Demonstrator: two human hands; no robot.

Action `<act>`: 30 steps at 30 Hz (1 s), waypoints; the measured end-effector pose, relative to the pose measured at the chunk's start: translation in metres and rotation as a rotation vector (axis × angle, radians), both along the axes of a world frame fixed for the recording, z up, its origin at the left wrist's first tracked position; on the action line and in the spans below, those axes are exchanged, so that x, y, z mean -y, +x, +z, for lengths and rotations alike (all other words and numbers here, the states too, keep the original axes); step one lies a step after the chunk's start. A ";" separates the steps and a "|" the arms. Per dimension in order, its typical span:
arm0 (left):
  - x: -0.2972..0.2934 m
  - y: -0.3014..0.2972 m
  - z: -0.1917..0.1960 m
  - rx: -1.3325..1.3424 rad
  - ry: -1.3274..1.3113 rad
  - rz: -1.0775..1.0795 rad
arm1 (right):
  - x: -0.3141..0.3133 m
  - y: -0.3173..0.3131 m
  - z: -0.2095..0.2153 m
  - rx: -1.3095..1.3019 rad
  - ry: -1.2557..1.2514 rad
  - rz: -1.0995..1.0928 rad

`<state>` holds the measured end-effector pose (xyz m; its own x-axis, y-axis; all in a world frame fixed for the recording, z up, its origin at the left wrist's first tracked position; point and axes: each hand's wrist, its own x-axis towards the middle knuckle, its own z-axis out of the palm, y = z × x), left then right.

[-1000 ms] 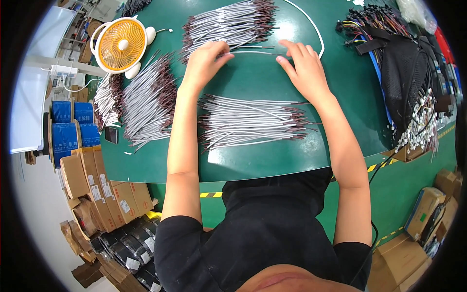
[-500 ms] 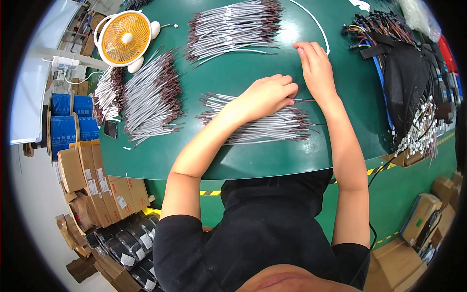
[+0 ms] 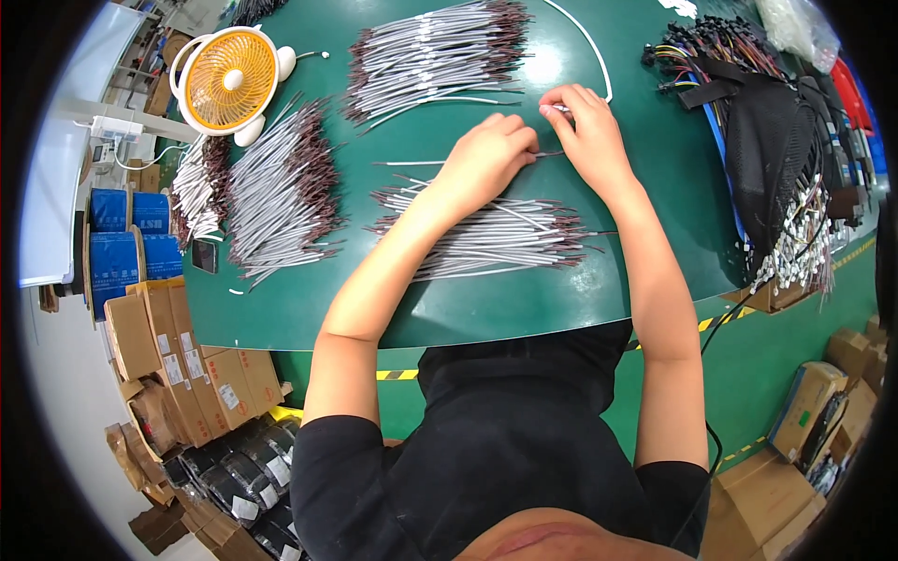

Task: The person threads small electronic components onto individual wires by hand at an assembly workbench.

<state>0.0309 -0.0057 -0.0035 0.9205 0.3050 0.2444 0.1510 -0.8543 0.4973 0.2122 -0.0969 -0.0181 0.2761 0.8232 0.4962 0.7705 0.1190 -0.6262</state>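
My left hand (image 3: 491, 159) is closed on a single grey cable (image 3: 409, 164), which sticks out on both sides of the fingers. The cable's dark, thin end points toward my right hand (image 3: 587, 131). Between my right thumb and fingers a small white piece is pinched; its kind is too small to make out. Behind that hand, a white tube (image 3: 589, 37) curves along the table, its end by the knuckles. Below both hands lies a loose pile of grey cables (image 3: 505, 238) with brownish wire ends, partly covered by my left forearm.
Another cable stack (image 3: 435, 56) lies at the back, and grey cables (image 3: 281, 192) and short white ones (image 3: 198, 192) lie left. A yellow-and-white fan (image 3: 231, 79) stands at the far left. On the right are a black bag (image 3: 781, 159) and wire harnesses. A phone (image 3: 204, 256) lies at the left edge.
My left hand has lifted away from the lower pile with one grey cable. My right hand has shifted slightly left and down, and its fingers have closed on a small white piece.
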 end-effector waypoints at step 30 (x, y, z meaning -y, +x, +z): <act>-0.021 -0.009 0.018 0.155 -0.525 0.226 | 0.004 -0.011 0.019 -0.325 -0.060 0.122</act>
